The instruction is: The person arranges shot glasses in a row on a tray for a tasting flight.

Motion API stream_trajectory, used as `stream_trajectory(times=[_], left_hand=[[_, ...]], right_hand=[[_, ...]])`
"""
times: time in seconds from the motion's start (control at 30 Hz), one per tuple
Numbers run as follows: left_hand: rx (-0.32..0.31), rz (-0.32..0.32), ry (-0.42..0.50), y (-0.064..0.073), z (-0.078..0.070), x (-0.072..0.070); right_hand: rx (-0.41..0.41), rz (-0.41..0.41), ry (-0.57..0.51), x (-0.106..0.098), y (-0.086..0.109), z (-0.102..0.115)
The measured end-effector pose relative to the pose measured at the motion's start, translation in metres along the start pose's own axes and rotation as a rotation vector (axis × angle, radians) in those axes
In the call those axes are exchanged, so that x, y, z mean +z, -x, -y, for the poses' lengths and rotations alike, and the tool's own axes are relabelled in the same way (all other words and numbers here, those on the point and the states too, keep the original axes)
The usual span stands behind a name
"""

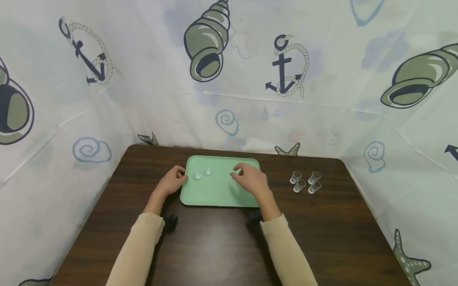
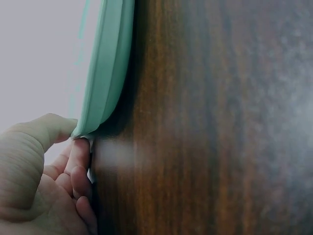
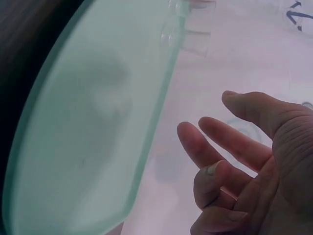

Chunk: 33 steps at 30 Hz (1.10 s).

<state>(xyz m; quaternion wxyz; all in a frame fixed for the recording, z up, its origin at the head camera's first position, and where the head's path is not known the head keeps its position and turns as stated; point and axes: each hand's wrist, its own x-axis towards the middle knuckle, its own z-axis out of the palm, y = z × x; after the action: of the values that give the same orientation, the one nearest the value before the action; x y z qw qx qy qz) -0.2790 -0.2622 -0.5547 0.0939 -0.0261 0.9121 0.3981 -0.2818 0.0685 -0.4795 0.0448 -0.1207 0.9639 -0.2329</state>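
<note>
A light green tray (image 1: pixel 218 192) lies on the dark wooden table. My left hand (image 1: pixel 171 182) is at its left edge; in the left wrist view the thumb (image 2: pixel 54 128) rests on the rim and fingertips reach beneath it, pinching the tray. Two small clear glasses (image 1: pixel 208 170) stand on the tray's left half. Over the right side of the tray hovers my right hand (image 1: pixel 252 179), thumb and fingers apart and loosely bent, with nothing between them. The right wrist view shows the glasses (image 3: pixel 198 41) beyond that hand, cut off at the top edge.
Several small clear shot glasses (image 1: pixel 299 186) stand grouped on the table (image 1: pixel 340 234) to the right of the tray. A white curtain (image 1: pixel 247 119) printed with shells and anchors hangs behind the table and at both sides.
</note>
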Motion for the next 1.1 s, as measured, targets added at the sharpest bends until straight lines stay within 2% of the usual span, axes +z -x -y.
stream_trajectory(times=[0.23,0.33,0.53,0.77,1.1], left_hand=[[0.018,0.017,0.003,0.001,-0.002,-0.003],[0.017,0.021,-0.006,0.0,-0.001,-0.002],[0.014,-0.004,-0.003,-0.005,0.001,0.002],[0.019,0.0,0.001,-0.005,0.001,-0.001],[0.017,0.003,0.008,-0.002,0.005,-0.003]], right_hand=[[0.032,-0.152,-0.071,-0.005,0.014,-0.018],[0.057,-0.185,-0.097,-0.008,0.019,-0.025],[0.111,-0.211,-0.122,-0.016,0.026,-0.041],[0.144,-0.188,-0.123,-0.034,0.032,-0.063],[0.182,-0.218,-0.046,-0.065,0.04,-0.1]])
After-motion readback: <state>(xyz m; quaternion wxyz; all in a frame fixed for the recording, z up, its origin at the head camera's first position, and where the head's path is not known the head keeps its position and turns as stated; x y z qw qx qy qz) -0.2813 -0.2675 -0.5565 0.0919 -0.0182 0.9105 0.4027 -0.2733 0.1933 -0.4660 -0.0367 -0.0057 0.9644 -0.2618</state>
